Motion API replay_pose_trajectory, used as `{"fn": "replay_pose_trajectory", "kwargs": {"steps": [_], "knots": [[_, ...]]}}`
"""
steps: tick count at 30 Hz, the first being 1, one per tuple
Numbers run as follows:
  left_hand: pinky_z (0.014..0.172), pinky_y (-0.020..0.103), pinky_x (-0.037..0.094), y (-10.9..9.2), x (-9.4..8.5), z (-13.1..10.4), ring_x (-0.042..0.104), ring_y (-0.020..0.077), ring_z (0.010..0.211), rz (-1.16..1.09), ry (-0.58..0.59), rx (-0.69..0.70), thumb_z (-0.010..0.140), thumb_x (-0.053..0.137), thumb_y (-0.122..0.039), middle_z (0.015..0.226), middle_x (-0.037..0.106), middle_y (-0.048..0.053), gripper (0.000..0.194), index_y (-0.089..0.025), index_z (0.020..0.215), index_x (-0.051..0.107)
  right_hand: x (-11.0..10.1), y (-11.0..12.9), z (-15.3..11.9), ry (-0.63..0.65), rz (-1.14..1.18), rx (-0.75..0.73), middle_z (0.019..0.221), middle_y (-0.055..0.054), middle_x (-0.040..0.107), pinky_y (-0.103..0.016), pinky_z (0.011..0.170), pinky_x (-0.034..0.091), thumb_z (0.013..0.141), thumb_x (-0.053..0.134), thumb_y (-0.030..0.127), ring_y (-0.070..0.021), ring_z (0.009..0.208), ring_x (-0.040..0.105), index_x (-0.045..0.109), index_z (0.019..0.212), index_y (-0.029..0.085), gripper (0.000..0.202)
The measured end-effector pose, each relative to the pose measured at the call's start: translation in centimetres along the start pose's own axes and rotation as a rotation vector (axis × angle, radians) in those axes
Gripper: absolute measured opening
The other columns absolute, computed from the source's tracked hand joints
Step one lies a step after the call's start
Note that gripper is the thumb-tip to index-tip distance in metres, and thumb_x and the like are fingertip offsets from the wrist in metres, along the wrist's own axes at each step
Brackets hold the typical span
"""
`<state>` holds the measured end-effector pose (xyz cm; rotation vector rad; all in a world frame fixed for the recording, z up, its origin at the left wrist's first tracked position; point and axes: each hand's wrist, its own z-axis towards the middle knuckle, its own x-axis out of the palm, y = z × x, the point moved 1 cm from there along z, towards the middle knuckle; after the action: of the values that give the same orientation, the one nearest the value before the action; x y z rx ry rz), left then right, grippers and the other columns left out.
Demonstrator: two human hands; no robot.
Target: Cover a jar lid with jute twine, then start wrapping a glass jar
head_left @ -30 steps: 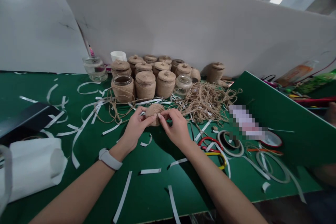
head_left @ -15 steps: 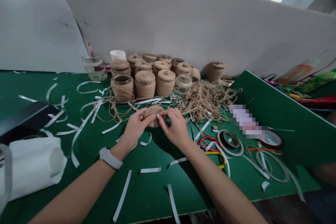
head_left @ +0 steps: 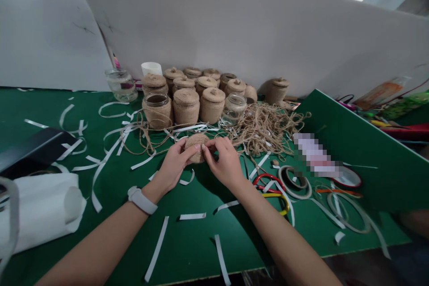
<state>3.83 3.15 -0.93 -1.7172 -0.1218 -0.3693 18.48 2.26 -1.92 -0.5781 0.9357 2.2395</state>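
Pale panels (head_left: pixel 234 27) stand behind a green worktop (head_left: pixel 191 243); paper strips (head_left: pixel 192 216) are scattered across it, and twine-wrapped jars (head_left: pixel 186 109) crowd together at the back beside a glass jar (head_left: pixel 234 106). Just in front of them, a coiled twine disc (head_left: pixel 195 141) is between the person's 2 hands, its flat face tilted toward the camera; whether its lower edge touches the worktop, I cannot tell. The left hand (head_left: pixel 170 165) has its fingers closed around the disc's left edge, thumb across the front; the right hand (head_left: pixel 225 163) has thumb and forefinger pinched at the disc's face, right of its middle; whether they also hold a small bit of twine is too small to see.

If the left grip slackens, the disc could twist under the right hand's pressure; a hard tug there might lift a coil loose; the twine heap (head_left: pixel 268 129) lies near enough for stray loops to snag the fingers; the red handle (head_left: pixel 268 175) and yellow handle (head_left: pixel 286 205) sit close to the right forearm, so a sideways sweep could shove them.

No brand or writing is legible; a pixelated patch (head_left: pixel 315 154) hides whatever is at right, and the green packet (head_left: pixel 405 105) is too blurred to read.
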Motion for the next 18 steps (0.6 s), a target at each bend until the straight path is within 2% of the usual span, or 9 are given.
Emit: {"fn": "replay_pose_trajectory", "kwargs": {"steps": [7, 9, 12, 15, 18], "knots": [[0.079, 0.033, 0.052, 0.4, -0.17, 0.28, 0.066, 0.0248, 0.088, 0.234, -0.031, 0.117, 0.068, 0.076, -0.036, 0.089, 0.074, 0.005, 0.029, -0.017, 0.09, 0.074, -0.1, -0.1, 0.13, -0.01, -0.008, -0.024, 0.08, -0.005, 0.064, -0.035, 0.072, 0.044, 0.094, 0.049, 0.025, -0.0198, 0.077, 0.054, 0.056, 0.085, 0.022, 0.012], [0.077, 0.033, 0.052, 0.42, -0.21, 0.3, 0.066, 0.0248, 0.086, 0.26, -0.038, 0.112, 0.067, 0.077, -0.036, 0.086, 0.074, 0.005, 0.029, -0.017, 0.089, 0.075, -0.11, -0.19, 0.14, -0.014, -0.002, -0.022, 0.08, -0.005, 0.064, -0.035, 0.073, 0.044, 0.094, 0.05, 0.025, -0.0197, 0.077, 0.053, 0.056, 0.085, 0.022, 0.012], [0.078, 0.033, 0.052, 0.45, -0.26, 0.31, 0.067, 0.024, 0.085, 0.246, -0.052, 0.071, 0.068, 0.076, -0.037, 0.084, 0.074, 0.005, 0.03, -0.015, 0.088, 0.074, -0.08, -0.25, 0.1, -0.003, -0.006, -0.01, 0.082, -0.005, 0.065, -0.036, 0.075, 0.043, 0.094, 0.05, 0.025, -0.02, 0.078, 0.054, 0.057, 0.087, 0.021, 0.01], [0.082, 0.033, 0.051, 0.47, -0.28, 0.33, 0.067, 0.023, 0.089, 0.161, -0.048, 0.069, 0.067, 0.077, -0.036, 0.092, 0.074, 0.006, 0.036, -0.015, 0.096, 0.071, -0.02, -0.26, 0.06, 0.014, -0.023, 0.016, 0.085, -0.005, 0.066, -0.037, 0.077, 0.042, 0.094, 0.051, 0.025, -0.0201, 0.078, 0.054, 0.058, 0.089, 0.021, 0.009], [0.077, 0.03, 0.052, 0.45, -0.26, 0.37, 0.067, 0.0196, 0.082, 0.098, -0.03, 0.042, 0.064, 0.08, -0.031, 0.088, 0.073, 0.003, 0.04, -0.017, 0.099, 0.066, 0.01, -0.29, 0.08, 0.019, -0.026, 0.028, 0.084, -0.005, 0.067, -0.037, 0.078, 0.042, 0.094, 0.051, 0.025, -0.0199, 0.078, 0.055, 0.057, 0.087, 0.021, 0.01]]}}
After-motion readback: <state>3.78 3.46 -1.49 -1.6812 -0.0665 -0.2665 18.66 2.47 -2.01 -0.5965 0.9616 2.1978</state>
